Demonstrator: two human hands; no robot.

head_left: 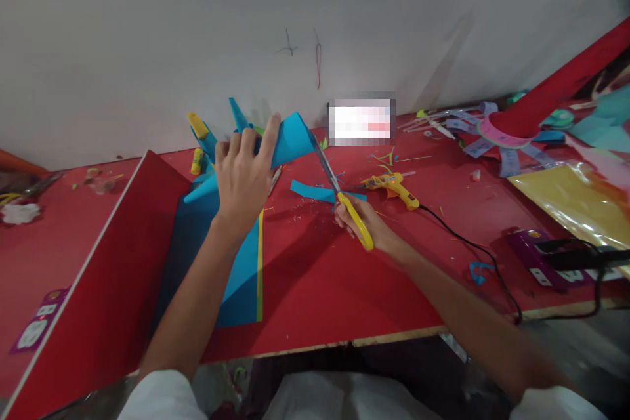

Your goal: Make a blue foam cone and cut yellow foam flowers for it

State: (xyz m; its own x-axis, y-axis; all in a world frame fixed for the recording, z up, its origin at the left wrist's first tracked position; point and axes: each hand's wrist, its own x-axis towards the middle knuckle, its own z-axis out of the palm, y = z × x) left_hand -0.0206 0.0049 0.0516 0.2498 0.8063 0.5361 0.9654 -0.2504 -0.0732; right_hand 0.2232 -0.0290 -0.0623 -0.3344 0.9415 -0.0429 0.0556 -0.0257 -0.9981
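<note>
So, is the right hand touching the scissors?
Touching. The head view shows the right hand wrapped at the yellow handle of the scissors, with no gap between them.

Left hand (242, 174) raised with its back shown, index finger (270, 136) extended, left forearm (199, 292) angled up behind it, right hand (363, 215) held lower to its right, fingers (343, 218) curled, right forearm (443, 282) stretched behind.

Blue paper (293, 141) in the left hand (241, 174), yellow-handled scissors (355, 220) in the right hand (375, 222). The table (305, 275) beneath them is plain red. A blue sheet (241, 292) edged in yellow and green lies below the left hand; right of the hands, a yellow glue gun (401, 190) has a black cord (456, 235).
</note>
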